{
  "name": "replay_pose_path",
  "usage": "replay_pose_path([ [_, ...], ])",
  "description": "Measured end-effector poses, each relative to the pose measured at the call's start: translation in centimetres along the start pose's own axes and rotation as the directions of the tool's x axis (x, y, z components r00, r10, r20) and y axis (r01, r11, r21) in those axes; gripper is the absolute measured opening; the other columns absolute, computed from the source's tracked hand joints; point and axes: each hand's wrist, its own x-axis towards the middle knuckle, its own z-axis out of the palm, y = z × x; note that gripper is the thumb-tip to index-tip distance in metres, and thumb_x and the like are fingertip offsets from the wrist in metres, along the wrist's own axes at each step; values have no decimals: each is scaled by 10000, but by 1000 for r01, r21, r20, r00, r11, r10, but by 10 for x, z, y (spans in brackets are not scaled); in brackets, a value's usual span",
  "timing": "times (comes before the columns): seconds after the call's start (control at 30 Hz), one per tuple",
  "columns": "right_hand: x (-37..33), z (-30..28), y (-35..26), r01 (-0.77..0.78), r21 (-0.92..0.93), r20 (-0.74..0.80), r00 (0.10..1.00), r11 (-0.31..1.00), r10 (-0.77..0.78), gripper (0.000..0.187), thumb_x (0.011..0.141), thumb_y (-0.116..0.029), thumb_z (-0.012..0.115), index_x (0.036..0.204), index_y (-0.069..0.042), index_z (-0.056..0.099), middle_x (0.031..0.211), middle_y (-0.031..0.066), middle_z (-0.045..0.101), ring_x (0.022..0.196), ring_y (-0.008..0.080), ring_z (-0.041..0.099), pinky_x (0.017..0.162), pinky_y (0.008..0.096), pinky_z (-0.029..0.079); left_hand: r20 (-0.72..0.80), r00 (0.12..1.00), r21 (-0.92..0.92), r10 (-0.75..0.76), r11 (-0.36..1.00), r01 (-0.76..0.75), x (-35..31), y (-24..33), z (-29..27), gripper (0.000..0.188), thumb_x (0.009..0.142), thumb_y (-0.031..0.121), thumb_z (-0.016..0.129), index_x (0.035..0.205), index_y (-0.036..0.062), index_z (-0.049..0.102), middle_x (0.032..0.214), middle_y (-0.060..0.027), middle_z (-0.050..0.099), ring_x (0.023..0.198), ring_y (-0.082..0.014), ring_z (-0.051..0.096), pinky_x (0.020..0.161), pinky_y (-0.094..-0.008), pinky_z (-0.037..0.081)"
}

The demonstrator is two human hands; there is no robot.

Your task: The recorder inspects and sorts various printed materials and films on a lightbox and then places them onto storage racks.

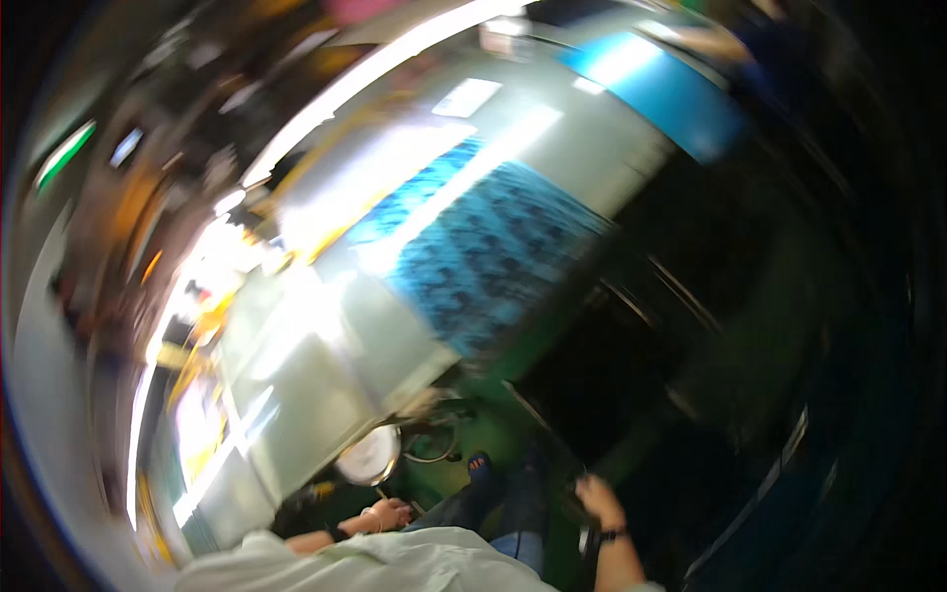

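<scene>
My left hand (388,513) hangs low in front of my body, close to a round white stool seat (369,456). Its fingers are smeared by motion, and nothing can be made out in them. My right hand (600,501) is lower right of centre, its fingers curled at the near end of a thin metal rail (538,412) along a dark, low, cart-like shape. What lies inside that grip is hidden. Beyond the stool runs a long pale worktable (306,419), bearing a blue mat (493,252) covered in dark, blurred marks.
A smooth blue sheet (661,94) lies at the table's far end, near another person's arm (705,44). Bright strip lights (380,74) run along the table's far side. A wheel-like ring (431,439) stands beside the stool on the green floor (493,409). The right side is dark.
</scene>
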Motion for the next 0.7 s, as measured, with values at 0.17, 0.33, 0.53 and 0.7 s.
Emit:
replay_pose_path([
  [0.17, -33, 38, -33, 454, -250, 616, 756, 855, -221, 215, 838, -215, 511, 892, -26, 595, 835, 162, 621, 743, 260, 613, 689, 364, 484, -152, 988, 352, 14, 935, 41, -70, 73, 38, 362, 828, 338, 522, 1017, 43, 610, 882, -100, 652, 819, -196, 622, 727, -332, 486],
  [0.33, -27, 34, -216, 693, -357, 756, 608, 626, -242, 256, 835, -261, 531, 964, -47, 585, 896, 160, 622, 763, 285, 607, 706, 362, 484, -348, 912, 157, 219, 972, -173, -94, -7, 22, 358, 822, 338, 522, 1028, 60, 615, 924, -106, 651, 868, -227, 616, 777, -331, 466],
  [0.53, -66, 108, -417, 930, -241, 886, 328, 278, -329, 327, 832, -315, 555, 1051, -73, 575, 970, 157, 625, 787, 315, 599, 726, 360, 485, -608, 794, -320, -21, 921, -221, -133, -154, 8, 349, 808, 341, 504, 957, 56, 637, 878, -88, 662, 812, -200, 633, 735, -325, 490],
  [0.7, -34, 259, -564, 758, 206, 807, 226, 619, -545, 318, 864, -250, 524, 1047, 5, 576, 860, 121, 649, 816, 234, 622, 732, 333, 488, -605, 783, 265, 147, 964, 24, -130, -347, 26, 273, 769, 293, 548, 812, 36, 631, 745, -157, 629, 682, -328, 615, 579, -405, 489],
])
